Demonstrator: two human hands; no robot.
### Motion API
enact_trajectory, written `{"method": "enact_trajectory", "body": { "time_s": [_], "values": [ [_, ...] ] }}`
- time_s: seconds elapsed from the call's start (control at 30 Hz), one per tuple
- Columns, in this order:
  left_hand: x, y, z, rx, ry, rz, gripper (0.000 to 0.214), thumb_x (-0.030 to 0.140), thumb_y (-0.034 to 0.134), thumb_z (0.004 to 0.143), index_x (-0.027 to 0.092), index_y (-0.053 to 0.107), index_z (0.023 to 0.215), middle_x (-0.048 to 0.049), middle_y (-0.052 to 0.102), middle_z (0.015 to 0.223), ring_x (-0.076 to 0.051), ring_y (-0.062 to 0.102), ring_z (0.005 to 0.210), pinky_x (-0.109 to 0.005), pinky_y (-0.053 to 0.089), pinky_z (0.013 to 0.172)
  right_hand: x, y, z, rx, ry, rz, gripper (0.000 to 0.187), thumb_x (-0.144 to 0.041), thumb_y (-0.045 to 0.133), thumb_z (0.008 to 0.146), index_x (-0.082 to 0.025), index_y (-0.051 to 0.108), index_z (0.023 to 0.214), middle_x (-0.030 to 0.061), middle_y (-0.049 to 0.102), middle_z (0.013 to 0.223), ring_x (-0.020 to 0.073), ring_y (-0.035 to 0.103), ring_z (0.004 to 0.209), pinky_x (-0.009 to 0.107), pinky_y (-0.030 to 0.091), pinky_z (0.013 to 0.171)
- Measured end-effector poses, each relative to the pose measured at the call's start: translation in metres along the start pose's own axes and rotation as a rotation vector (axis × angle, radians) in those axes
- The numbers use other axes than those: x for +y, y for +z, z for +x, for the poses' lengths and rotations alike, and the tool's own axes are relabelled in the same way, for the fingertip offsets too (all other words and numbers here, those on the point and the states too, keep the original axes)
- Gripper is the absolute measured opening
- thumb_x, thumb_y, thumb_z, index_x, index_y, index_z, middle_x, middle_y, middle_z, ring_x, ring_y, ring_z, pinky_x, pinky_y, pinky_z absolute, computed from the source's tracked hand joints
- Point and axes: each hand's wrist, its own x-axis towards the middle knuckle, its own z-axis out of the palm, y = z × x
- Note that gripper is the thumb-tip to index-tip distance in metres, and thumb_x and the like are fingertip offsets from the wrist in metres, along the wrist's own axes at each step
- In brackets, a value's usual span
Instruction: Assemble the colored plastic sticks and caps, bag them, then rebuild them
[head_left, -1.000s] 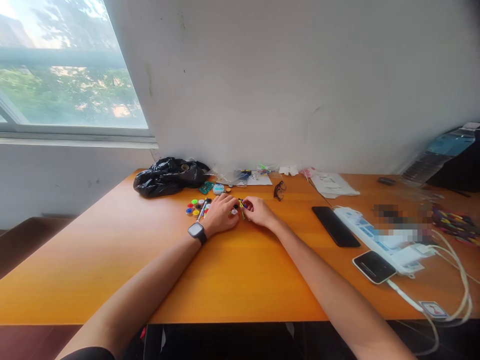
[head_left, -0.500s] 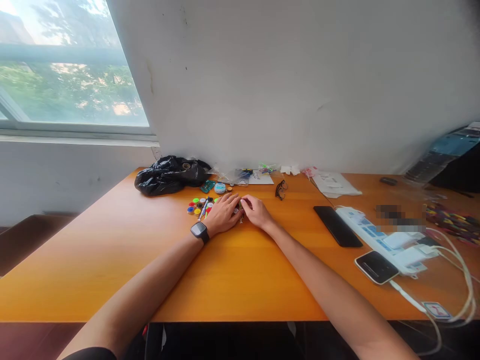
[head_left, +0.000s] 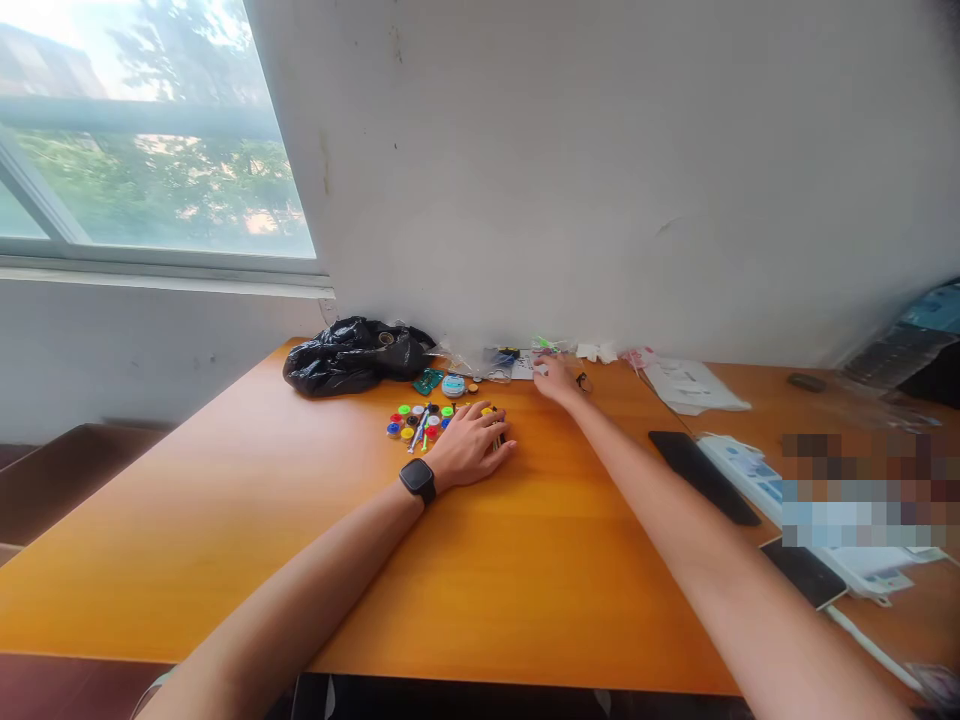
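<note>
My left hand (head_left: pixel 474 447), with a black watch (head_left: pixel 418 479) on its wrist, lies palm down on the orange table (head_left: pixel 487 570), fingers covering small coloured parts. A cluster of coloured round buttons (head_left: pixel 417 421) and a few thin sticks lie just left of it. My right hand (head_left: pixel 556 375) reaches far back toward the wall, fingers over a white card (head_left: pixel 523 367) and small clutter; its fingers look slightly curled and I cannot make out anything in them. A pair of glasses (head_left: pixel 583 381) lies right beside that hand.
A crumpled black plastic bag (head_left: pixel 352 355) sits at the back left. A small green board (head_left: pixel 427 380) and a round blue-white piece (head_left: pixel 453 385) lie near the wall. Papers (head_left: pixel 694 385), a dark phone (head_left: pixel 701 462), a white power strip (head_left: pixel 757 475) and cables lie on the right.
My right hand left the spot beside my left hand and stretched back toward the wall. The left hand stayed over the small parts. The view shifted slightly rightward.
</note>
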Motion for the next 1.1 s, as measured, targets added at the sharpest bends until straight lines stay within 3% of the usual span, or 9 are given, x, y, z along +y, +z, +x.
{"method": "enact_trajectory", "body": {
  "time_s": [0.2,0.37,0.47,0.6,0.77,0.83,0.9,1.03,1.1],
  "values": [
    [0.0,-0.001,0.001,0.004,-0.009,0.007,0.031,0.045,0.05,0.109,0.024,0.072,0.114,-0.009,0.071,0.128,-0.033,0.056,0.124,-0.05,0.047,0.101,0.01,0.0,0.044,-0.03,0.169,-0.092,0.029,-0.016,0.063,0.081,-0.013,0.079,0.105,0.0192,0.067,0.131,0.0243,0.07,0.099,0.036,0.054,0.093],
    [0.001,-0.001,0.001,0.001,-0.024,0.016,0.032,0.045,0.049,0.109,0.024,0.073,0.108,-0.0103,0.072,0.118,-0.033,0.056,0.124,-0.05,0.047,0.098,0.011,-0.001,0.059,-0.105,0.229,-0.161,0.023,-0.018,0.067,0.079,-0.011,0.081,0.097,0.0187,0.077,0.1,0.0277,0.072,0.091,0.036,0.053,0.084],
    [0.002,-0.001,0.002,-0.002,-0.027,0.018,0.032,0.046,0.05,0.108,0.024,0.074,0.106,-0.0107,0.072,0.116,-0.033,0.056,0.123,-0.05,0.047,0.097,0.01,-0.003,0.066,-0.125,0.232,-0.205,0.019,-0.022,0.073,0.076,-0.012,0.08,0.091,0.0183,0.076,0.082,0.033,0.074,0.09,0.037,0.054,0.079],
    [0.001,-0.001,0.002,0.005,-0.023,0.013,0.031,0.045,0.051,0.108,0.023,0.073,0.102,-0.01,0.072,0.113,-0.032,0.057,0.121,-0.049,0.047,0.096,0.01,-0.004,0.063,-0.114,0.163,-0.247,0.02,-0.021,0.073,0.075,-0.013,0.078,0.092,0.0164,0.075,0.08,0.033,0.073,0.09,0.036,0.054,0.077],
    [0.001,-0.001,0.001,0.023,-0.014,0.027,0.028,0.044,0.05,0.109,0.023,0.069,0.109,-0.0095,0.071,0.117,-0.032,0.056,0.122,-0.048,0.046,0.096,-0.003,-0.022,0.058,-0.008,0.015,-0.263,0.019,-0.016,0.065,0.081,-0.009,0.073,0.096,0.0242,0.072,0.109,0.0338,0.07,0.103,0.041,0.055,0.09],
    [0.001,-0.001,0.001,0.024,-0.014,0.03,0.027,0.043,0.05,0.109,0.024,0.068,0.113,-0.0095,0.071,0.119,-0.032,0.056,0.12,-0.048,0.046,0.096,-0.013,-0.037,0.059,0.051,-0.075,-0.25,0.02,-0.015,0.059,0.085,-0.009,0.072,0.099,0.0248,0.068,0.12,0.0326,0.067,0.11,0.042,0.052,0.1],
    [0.002,-0.002,0.0,0.025,-0.019,0.031,0.026,0.043,0.05,0.109,0.024,0.066,0.116,-0.0099,0.07,0.117,-0.032,0.056,0.118,-0.048,0.046,0.095,-0.022,-0.052,0.054,0.109,-0.188,-0.217,0.02,-0.016,0.055,0.088,-0.01,0.071,0.098,0.0223,0.067,0.119,0.0313,0.065,0.11,0.043,0.051,0.104],
    [0.001,0.0,0.0,0.043,-0.027,0.046,0.028,0.043,0.053,0.107,0.023,0.064,0.124,-0.0113,0.07,0.116,-0.033,0.056,0.118,-0.049,0.046,0.097,-0.032,-0.07,0.011,0.232,-0.504,-0.117,0.027,-0.029,0.052,0.097,-0.013,0.071,0.107,0.0191,0.065,0.122,0.0306,0.063,0.117,0.042,0.05,0.107],
    [0.001,0.002,0.001,0.058,-0.032,0.059,0.029,0.042,0.057,0.105,0.022,0.064,0.125,-0.0119,0.07,0.115,-0.034,0.056,0.118,-0.05,0.046,0.097,-0.032,-0.07,-0.025,0.125,-0.655,-0.123,0.027,-0.03,0.054,0.096,-0.016,0.071,0.112,0.0174,0.066,0.126,0.0315,0.062,0.122,0.043,0.049,0.11]
  ]
}}
